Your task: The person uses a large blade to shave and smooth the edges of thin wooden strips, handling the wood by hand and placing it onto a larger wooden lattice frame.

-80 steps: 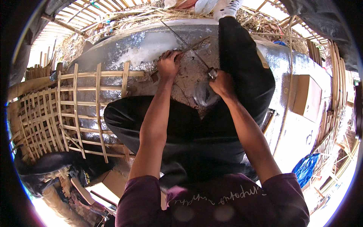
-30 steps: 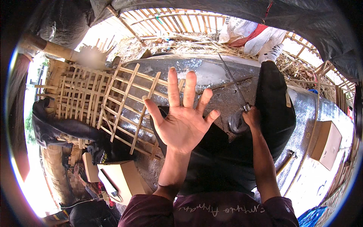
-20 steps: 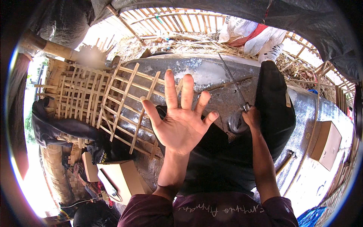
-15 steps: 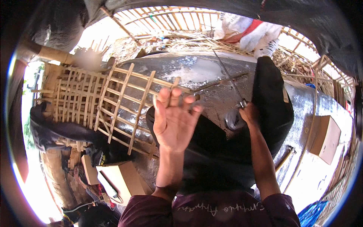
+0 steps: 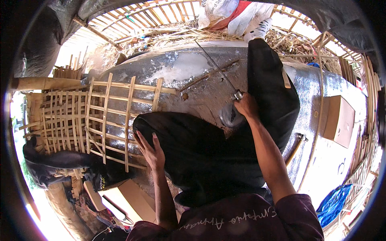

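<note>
Closest to the camera there's a dark purple shirt (image 5: 245,217), then black trousers (image 5: 213,160) with one knee bent. The left hand (image 5: 152,154) isn't gripping anything: fingers pretty straight, just resting against that knee. It's right by the edge of a bamboo lattice (image 5: 129,120), though I can't tell if they touch. Bit further out, the right hand (image 5: 246,105) is curled tight around the handle end of a long thin blade (image 5: 217,66), which points away and leftward over a scuffed silvery sheet (image 5: 309,100). Something see-through (image 5: 229,116) sits just beside that fist. Off to the right there's a hammer (image 5: 294,150), then a cardboard box (image 5: 341,120). Way at the back: straw, plus a white and red sack (image 5: 237,18) by the foot (image 5: 259,30).
</note>
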A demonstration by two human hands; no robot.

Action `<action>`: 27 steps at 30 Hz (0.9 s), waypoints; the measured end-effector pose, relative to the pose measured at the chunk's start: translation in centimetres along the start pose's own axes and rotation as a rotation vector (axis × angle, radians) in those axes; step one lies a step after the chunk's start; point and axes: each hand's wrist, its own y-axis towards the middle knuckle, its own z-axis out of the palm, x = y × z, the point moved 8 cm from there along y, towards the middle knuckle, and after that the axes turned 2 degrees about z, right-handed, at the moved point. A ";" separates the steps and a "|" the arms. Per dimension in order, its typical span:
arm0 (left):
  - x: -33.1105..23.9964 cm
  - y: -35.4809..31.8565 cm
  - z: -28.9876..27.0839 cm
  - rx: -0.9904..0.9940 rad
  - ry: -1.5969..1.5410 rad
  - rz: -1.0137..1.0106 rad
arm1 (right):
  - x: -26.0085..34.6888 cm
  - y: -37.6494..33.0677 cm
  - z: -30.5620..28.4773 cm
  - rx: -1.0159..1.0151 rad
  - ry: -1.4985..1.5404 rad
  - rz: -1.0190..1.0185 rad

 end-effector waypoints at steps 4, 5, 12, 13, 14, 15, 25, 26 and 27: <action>-1.4 -1.2 0.7 -0.013 0.231 0.011 | 0.1 0.0 0.2 -0.014 -0.033 0.007; -2.0 -1.4 0.9 -0.043 0.347 0.040 | 0.1 0.2 0.5 -0.019 -0.069 -0.014; -14.9 7.7 11.4 0.159 -0.016 0.489 | 0.4 -0.1 -0.5 0.066 -0.002 0.021; -15.3 9.0 14.1 0.168 0.049 0.541 | 1.5 -0.6 -0.6 0.088 -0.072 0.040; -15.7 10.0 16.6 0.178 0.107 0.600 | 2.0 -0.8 -0.9 0.100 -0.142 0.065; -15.9 10.8 18.5 0.175 0.101 0.608 | 1.1 -0.5 -0.4 0.090 -0.140 0.068; -15.3 11.4 23.0 0.160 -0.140 0.713 | 0.5 -0.6 -0.9 0.001 -0.031 0.066; -15.4 11.3 22.6 0.134 -0.177 0.715 | 0.6 -0.6 -0.9 0.011 -0.018 0.045; -15.8 11.3 21.8 0.060 -0.211 0.719 | 1.0 -0.6 -0.9 0.020 -0.003 0.018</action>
